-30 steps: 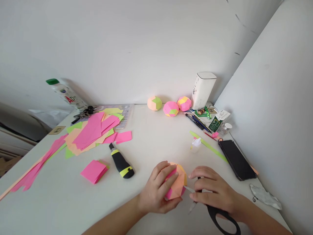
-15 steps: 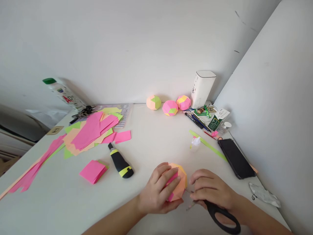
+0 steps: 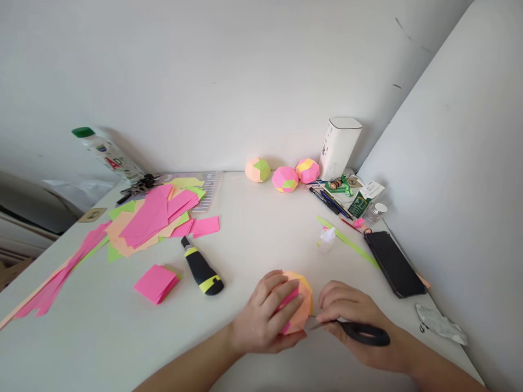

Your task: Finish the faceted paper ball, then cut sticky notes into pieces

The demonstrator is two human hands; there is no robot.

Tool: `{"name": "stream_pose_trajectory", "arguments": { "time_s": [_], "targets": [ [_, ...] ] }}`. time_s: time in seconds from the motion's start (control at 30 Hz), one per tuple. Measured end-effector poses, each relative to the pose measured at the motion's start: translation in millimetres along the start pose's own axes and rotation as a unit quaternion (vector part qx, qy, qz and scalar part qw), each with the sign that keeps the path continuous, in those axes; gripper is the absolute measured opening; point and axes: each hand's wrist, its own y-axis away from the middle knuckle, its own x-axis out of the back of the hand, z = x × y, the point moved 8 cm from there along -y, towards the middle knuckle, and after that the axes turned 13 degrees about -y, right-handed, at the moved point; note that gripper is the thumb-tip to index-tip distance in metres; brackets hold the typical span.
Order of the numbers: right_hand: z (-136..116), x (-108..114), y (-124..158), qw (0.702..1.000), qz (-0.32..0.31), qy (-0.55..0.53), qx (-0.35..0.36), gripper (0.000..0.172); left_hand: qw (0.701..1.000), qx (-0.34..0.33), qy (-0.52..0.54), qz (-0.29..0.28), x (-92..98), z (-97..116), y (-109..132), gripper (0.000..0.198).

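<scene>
My left hand is wrapped round a faceted paper ball in orange, pink and yellow, near the front of the table. Its fingers cover much of the ball's left side. Just to the right, my right hand grips a pair of scissors with black handles. The blades point left and reach the ball's lower right side; whether they touch it I cannot tell. Three similar paper balls stand at the back by the wall: a peach and green one, a pink one and a pink and yellow one.
Coloured paper sheets lie at left beside a pink paper stack and a black and yellow utility knife. A small glue bottle, a green strip and a phone lie at right. A white container stands behind.
The scissors have turned in my right hand: their handles have swung upward and now look edge-on, and the blades appear closer together. My left hand and the ball have barely moved.
</scene>
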Motion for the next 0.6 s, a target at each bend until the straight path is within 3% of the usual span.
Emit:
{"name": "stream_pose_trajectory", "arguments": {
  "time_s": [0.23,0.43,0.6],
  "targets": [
    [12,-9,16,0.985,-0.070,0.120,0.106,0.020,1.000,-0.002,0.004,-0.004,-0.1,0,0,0.056],
    [19,-8,17,0.992,-0.040,0.092,0.072,0.020,1.000,-0.005,0.006,-0.003,-0.2,0,1,0.057],
    [-1,-14,12,0.986,-0.054,0.125,0.101,0.025,1.000,-0.004,0.006,0.004,0.0,-2,0,0.061]
  ]
}}
